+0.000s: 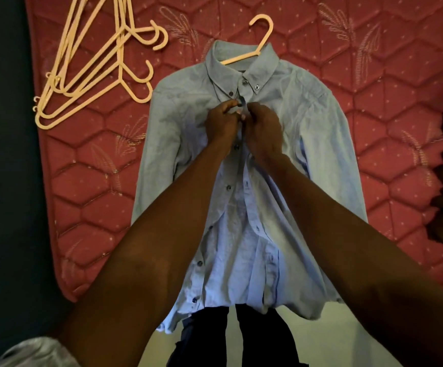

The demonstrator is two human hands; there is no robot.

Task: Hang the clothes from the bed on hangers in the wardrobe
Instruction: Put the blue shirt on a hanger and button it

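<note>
Light blue shirt (244, 165) lies flat, front up, on the quilted red mattress (373, 83), a cream plastic hanger (252, 46) already inside the collar with its hook free. Left hand (221, 123) and right hand (264, 128) meet at the upper placket, fingers curled, each pinching a placket edge just below the collar; step in hand appears to be buttoning. Advice: align edges, keep cloth taut, 1 button suffices. Fabric thin, creased woven cotton. Spare hangers (90, 72) lie at upper left.
</note>
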